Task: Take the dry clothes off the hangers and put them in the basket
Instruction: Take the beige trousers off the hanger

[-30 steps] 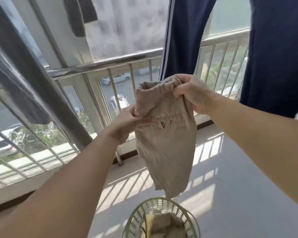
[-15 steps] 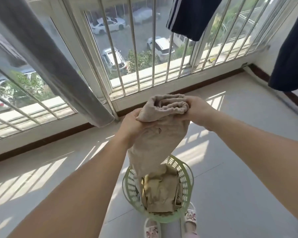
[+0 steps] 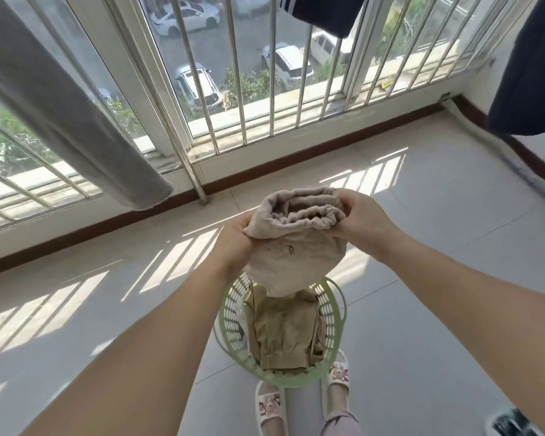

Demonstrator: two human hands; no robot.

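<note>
Beige cloth, a pair of shorts (image 3: 296, 247) with a gathered waistband, is held between both hands above the basket (image 3: 335, 313). The left hand (image 3: 236, 237) is curled round the left end of the bunched waistband, and the right hand (image 3: 362, 220) grips the right end, fingers folded over the fabric. The waistband is rolled into thick folds between the two hands, and the rest of the shorts hangs down, its lower edge reaching the mouth of the basket. A small buttonhole is seen on the side facing the camera.

The basket is pale green plastic with slotted walls and stands on the tiled floor (image 3: 107, 309) just in front of the person's feet, which are in white slippers (image 3: 269, 407). An olive-tan garment (image 3: 283, 335) is already lying inside it.

Beyond the hands, a window with metal bars (image 3: 239, 89) runs along the far edge of the floor, and striped sunlight is cast across the tiles. A grey garment (image 3: 60, 105) hangs at the upper left, and dark navy clothes (image 3: 529, 73) hang at the upper right and top centre. Parked cars are seen outside below.
</note>
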